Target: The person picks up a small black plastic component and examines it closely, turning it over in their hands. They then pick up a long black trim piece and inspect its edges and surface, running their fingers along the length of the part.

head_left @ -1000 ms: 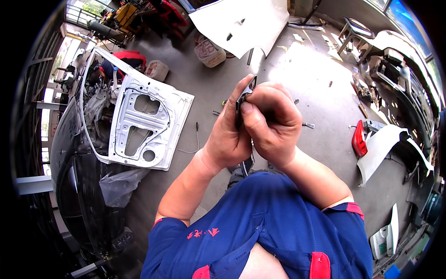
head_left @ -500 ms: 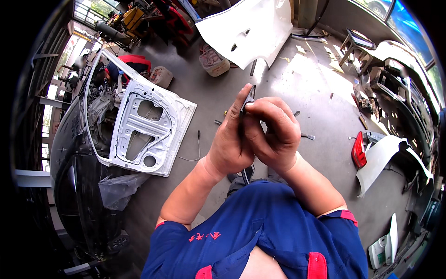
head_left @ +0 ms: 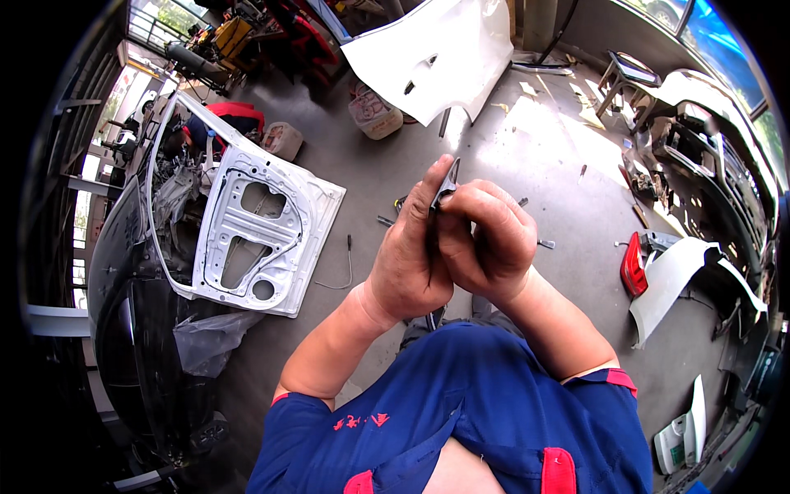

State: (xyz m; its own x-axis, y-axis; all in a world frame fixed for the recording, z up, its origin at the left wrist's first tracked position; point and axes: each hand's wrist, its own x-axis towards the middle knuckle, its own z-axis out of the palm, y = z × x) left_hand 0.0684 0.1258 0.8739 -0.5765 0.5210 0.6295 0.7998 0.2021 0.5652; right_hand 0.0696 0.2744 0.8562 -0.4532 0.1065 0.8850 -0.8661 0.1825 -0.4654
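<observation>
My two hands are raised close together in front of my chest, with a small dark, thin, pointed piece (head_left: 449, 181) between them. Its exact kind cannot be made out. My left hand (head_left: 405, 263) has its fingers extended and pressed together, lying along the left side of the piece. With thumb and curled index finger, my right hand (head_left: 494, 239) pinches the piece from the right. The tip sticks up above the right thumb, while its lower part is hidden between the hands.
At left a bare white car door (head_left: 216, 247) leans by a dark car (head_left: 123, 346). A person (head_left: 222, 119) bends behind it. A white body panel (head_left: 436, 58) stands ahead. On the right lie a red tail light (head_left: 633, 265) and a white fender (head_left: 668, 284). Small tools lie on the floor.
The piece's tip shows more now and leans further right. My hands have shifted slightly lower and keep nearly the same grip. The surroundings have moved a little with my head.
</observation>
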